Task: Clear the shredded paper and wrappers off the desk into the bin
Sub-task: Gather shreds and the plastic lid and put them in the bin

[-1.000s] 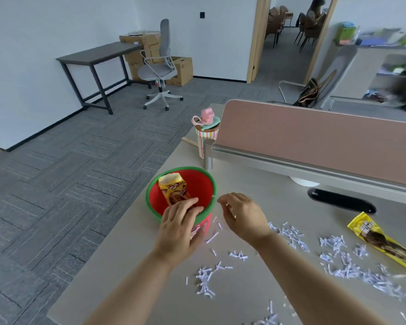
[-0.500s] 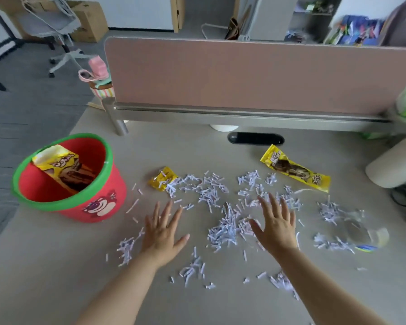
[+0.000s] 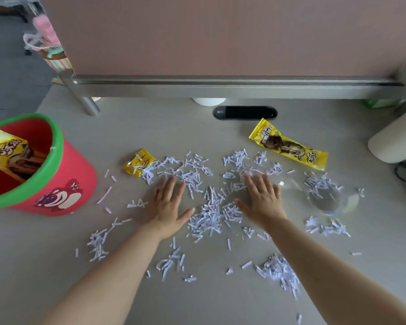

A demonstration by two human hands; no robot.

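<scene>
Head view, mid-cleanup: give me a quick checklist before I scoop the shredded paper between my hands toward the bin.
1. Hands free: left hand and right hand lie flat, holding nothing. Ok.
2. Paper to gather: shredded paper pile sits between the hands. Ok.
3. Bin ready: red bin stands upright on the desk, left of the left hand; one wrapper in the bin, room left. Ok.
4. Wrappers cleared: crumpled yellow wrapper and long yellow wrapper lie on the desk. Not ok.
5. Clear plastic beside the right hand: whether the fingers touch it, cannot tell.
</scene>
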